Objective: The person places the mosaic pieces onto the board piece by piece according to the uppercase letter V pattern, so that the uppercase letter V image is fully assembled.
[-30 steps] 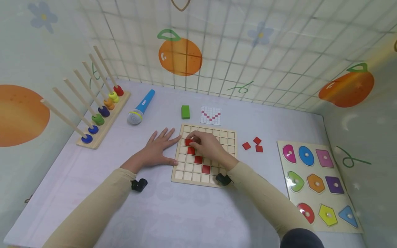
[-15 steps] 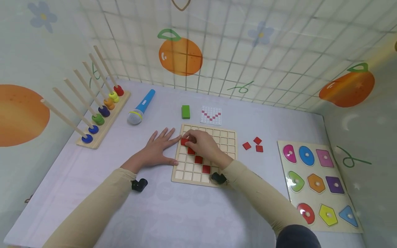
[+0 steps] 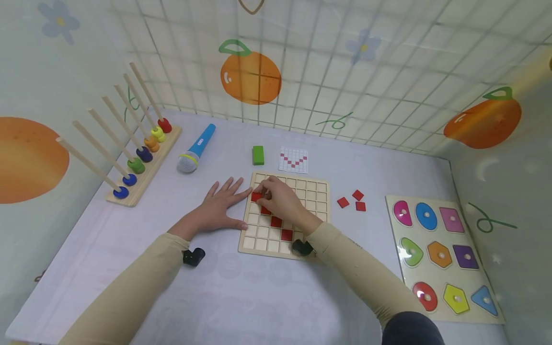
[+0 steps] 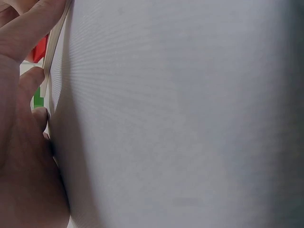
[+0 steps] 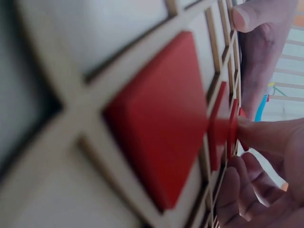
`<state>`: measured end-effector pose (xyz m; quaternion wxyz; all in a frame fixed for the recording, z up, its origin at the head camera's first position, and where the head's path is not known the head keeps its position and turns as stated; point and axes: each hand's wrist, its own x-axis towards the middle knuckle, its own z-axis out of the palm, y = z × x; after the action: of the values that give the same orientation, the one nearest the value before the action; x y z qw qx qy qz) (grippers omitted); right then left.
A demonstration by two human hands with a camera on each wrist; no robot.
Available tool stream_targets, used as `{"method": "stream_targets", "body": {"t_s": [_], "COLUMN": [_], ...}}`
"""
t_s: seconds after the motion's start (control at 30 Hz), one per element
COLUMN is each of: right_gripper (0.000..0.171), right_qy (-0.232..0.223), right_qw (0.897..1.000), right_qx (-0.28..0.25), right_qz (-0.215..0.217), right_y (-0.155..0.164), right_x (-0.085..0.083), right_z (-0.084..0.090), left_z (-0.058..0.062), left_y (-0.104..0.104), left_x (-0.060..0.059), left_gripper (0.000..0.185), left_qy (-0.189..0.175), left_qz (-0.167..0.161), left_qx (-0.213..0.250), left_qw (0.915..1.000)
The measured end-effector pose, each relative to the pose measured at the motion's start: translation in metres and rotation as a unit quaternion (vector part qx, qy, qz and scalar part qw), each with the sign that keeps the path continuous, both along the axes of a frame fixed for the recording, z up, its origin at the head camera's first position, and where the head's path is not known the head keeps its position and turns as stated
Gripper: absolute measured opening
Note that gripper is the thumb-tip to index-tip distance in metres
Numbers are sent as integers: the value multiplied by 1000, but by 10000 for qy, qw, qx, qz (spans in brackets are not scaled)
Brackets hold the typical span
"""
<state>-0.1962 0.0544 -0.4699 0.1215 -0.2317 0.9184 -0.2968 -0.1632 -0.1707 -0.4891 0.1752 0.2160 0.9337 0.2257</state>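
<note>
A wooden grid board [image 3: 312,191] lies in the middle of the table. Three red tiles [image 3: 286,235] sit in its cells in a diagonal; one fills a cell close up in the right wrist view [image 5: 156,118]. My right hand [image 3: 280,201] reaches over the board and pinches another red tile [image 3: 256,196] at a cell near the upper left; its fingertips [image 5: 266,135] hold that tile's edge [image 5: 232,126]. My left hand [image 3: 220,206] lies flat on the table, fingers spread, touching the board's left edge [image 4: 57,38].
Three loose red tiles [image 3: 353,201] lie right of the board. Behind it are a pattern card [image 3: 293,159] and a green block [image 3: 258,155]. A toy microphone [image 3: 196,149] and ring stacker [image 3: 138,163] stand at left, a shape puzzle [image 3: 440,254] at right.
My right hand has shifted slightly left with the red tile, toward the board's left column. The left hand has stayed put.
</note>
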Motion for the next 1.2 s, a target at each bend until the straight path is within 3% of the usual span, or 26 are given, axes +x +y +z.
{"method": "stream_targets", "body": {"t_s": [1.2], "right_gripper": [27], "right_qy": [15], "right_qw": [9999], "right_qx": [51], "right_qz": [-110], "right_y": [0], "right_x": [0], "right_z": [-5], "left_z": [-2], "left_y": [-1], "left_x": [0], "left_gripper": [106], "left_qy": [-2], "left_qz": [13], "left_qx": [-34], "left_qw": [10000]}}
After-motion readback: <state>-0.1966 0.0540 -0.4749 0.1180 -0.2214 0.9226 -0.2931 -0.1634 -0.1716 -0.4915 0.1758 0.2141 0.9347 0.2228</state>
